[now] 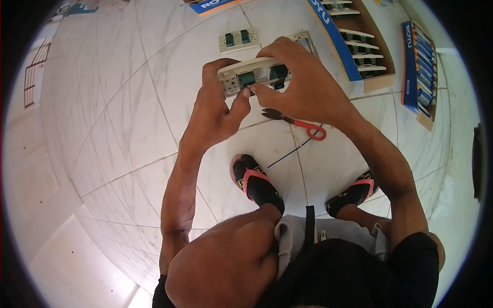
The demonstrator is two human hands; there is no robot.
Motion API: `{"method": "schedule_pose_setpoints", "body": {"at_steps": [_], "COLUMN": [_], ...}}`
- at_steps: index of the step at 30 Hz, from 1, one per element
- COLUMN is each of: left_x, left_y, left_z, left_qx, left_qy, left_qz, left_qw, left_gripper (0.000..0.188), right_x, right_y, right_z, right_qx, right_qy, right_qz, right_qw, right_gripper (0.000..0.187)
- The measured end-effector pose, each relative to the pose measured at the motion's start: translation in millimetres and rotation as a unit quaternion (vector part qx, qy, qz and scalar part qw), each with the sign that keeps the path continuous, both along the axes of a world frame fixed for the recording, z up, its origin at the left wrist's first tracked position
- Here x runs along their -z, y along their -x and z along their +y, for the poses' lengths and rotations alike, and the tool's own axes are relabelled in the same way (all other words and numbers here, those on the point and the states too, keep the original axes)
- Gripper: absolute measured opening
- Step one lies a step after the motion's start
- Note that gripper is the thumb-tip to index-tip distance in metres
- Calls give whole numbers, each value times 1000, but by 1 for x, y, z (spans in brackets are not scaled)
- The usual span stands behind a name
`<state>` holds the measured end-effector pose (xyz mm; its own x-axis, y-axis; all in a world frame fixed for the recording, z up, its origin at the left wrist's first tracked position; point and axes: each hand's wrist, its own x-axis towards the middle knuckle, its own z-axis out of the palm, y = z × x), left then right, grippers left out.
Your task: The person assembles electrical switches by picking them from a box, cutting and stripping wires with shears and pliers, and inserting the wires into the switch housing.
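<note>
Both my hands hold a white wall plate up above the floor, its back side facing me. Two dark green modules, a left one and a right one, sit in it. My left hand grips the left end, fingers behind the upper edge and thumb at the lower edge. My right hand wraps the right end; its thumb meets the left thumb near the left module. A thin pale strip runs between the modules; I cannot tell what it is. My thumb tips hide part of the lower edge.
Red-handled snips and a thin blue wire lie on the tiles below my hands. Beyond are another wall plate and a partly hidden one. Two open cartons, a larger and a narrower, stand at right.
</note>
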<state>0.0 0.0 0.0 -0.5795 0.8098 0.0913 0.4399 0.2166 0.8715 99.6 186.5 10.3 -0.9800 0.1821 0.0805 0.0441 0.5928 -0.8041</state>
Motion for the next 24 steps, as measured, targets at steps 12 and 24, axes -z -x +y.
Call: {"method": "schedule_pose_setpoints", "body": {"at_steps": [12,24], "left_x": [8,25], "left_y": [3,2], "left_z": [5,7], "left_qx": [-31,-65], "left_qy": [-13,-34], "left_qz": [-253,-336], "left_qw": [967,939], "left_gripper": [45,41], "right_x": [9,27], "right_y": [6,11], "right_z": [17,31], "right_qx": [-64,-23], "right_qy": [71,192], "right_qz": [-96,-174], "right_qw": [991,966], "right_gripper": [44,46]}}
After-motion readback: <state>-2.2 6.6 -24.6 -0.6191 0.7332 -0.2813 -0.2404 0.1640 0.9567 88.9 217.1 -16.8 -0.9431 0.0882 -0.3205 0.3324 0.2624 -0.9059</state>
